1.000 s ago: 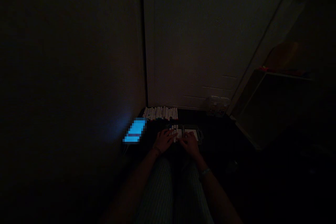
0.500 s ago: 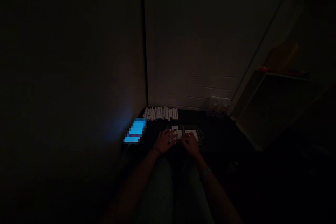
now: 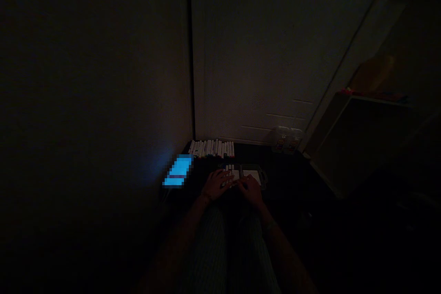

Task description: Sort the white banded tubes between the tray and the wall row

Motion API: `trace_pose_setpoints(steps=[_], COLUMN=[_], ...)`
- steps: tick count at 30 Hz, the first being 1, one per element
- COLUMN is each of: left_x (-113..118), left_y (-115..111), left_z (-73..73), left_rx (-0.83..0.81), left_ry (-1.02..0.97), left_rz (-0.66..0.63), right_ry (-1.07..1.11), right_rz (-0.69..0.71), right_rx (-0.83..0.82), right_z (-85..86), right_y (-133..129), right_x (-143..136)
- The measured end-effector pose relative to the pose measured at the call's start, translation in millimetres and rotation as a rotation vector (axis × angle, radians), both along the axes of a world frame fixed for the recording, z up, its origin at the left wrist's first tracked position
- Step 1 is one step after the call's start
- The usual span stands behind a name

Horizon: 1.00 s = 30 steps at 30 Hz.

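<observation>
In the dim light, an open clear plastic case lies on the dark table in front of me. Several white markers sit side by side in its left part, and a white sheet or panel fills its right part. My left hand rests with fingers stretched out across the markers. Beside it, my right hand is at the case's near middle, its fingers curled together. Whatever those fingers may hold is too dark and small to make out.
A row of white markers lies along the wall at the back left. On the left glows a pixelated blue screen with a cable below it. Two clear plastic packages stand at the back right. A shelf unit is farther right.
The view has shifted very slightly. My right hand's fingers have moved a little at the case; my left hand stays on the markers.
</observation>
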<state>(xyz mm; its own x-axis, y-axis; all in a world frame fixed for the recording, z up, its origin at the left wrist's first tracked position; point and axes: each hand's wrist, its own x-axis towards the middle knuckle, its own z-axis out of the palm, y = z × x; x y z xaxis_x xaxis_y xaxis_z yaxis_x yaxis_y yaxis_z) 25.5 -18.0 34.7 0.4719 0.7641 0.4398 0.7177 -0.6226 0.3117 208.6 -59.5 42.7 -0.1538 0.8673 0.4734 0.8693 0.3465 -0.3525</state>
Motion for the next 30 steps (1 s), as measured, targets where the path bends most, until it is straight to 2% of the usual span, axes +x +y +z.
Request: trace_pose_setpoints(steps=[12,30], left_x=[-2.6,-2.5], left_y=[0.8,4.2], left_z=[0.9,-4.1], left_rx=[-0.008,-0.01], left_ry=[-0.02,-0.069], left_rz=[-0.013,0.027], right_ry=[0.04,0.025], right_rz=[0.039,-0.001], right_rx=[0.011,0.008], right_z=[2.0,-0.8], right_y=[-2.3,-1.2], right_x=[-3.0,-2.3])
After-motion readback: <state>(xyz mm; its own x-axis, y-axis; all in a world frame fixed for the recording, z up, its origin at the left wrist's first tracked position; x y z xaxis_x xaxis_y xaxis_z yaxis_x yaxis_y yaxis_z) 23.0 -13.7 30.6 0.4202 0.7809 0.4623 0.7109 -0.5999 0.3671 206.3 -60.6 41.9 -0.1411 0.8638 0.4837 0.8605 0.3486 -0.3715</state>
